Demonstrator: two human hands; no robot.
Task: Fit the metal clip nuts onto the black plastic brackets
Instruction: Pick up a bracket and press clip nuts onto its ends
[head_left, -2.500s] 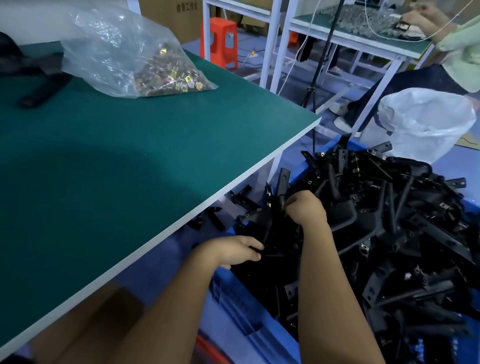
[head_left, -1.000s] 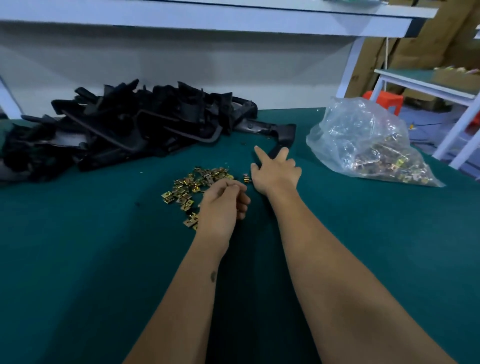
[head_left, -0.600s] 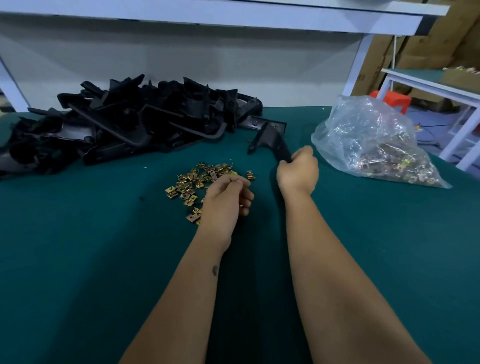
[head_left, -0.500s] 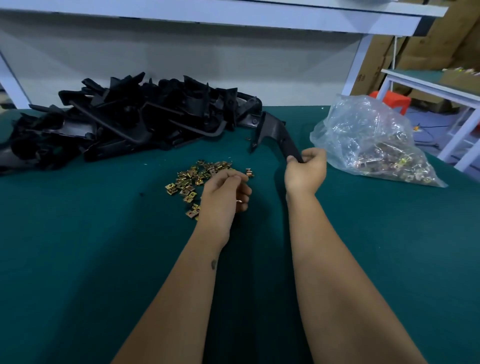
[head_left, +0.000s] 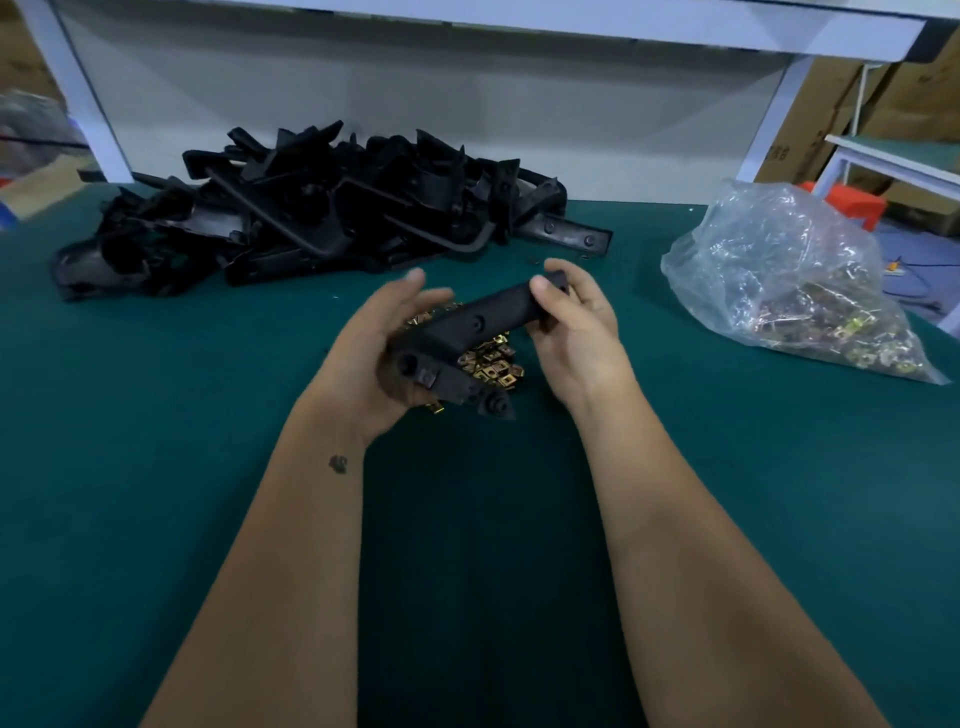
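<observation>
**Bracket in both hands, clips waiting underneath**

Right hand (head_left: 576, 332): thumb and fingers pinched round the far end of one black bracket (head_left: 467, 338), raised off the table. Left hand (head_left: 374, 358): palm cupped under the bracket's near, knobbed end, fingers only loosely bent, tips free; impossible to tell whether a clip sits in that palm.

Bracket's long axis: from 7 o'clock at the left palm to 1 o'clock at the right thumb, tilted up toward the right.

Directly beneath, partly hidden by bracket and left hand: loose heap of brass-coloured clip nuts (head_left: 491, 366) on the green table (head_left: 156, 467). Nearest to the left hand, just at its 3 o'clock, so probably the hand to free and pick one while the right keeps the bracket steady.

Farther out: pile of brackets (head_left: 311, 213) at 11 o'clock, well apart; clear bag of clip nuts (head_left: 789, 280) at 2 o'clock, also well apart.
</observation>
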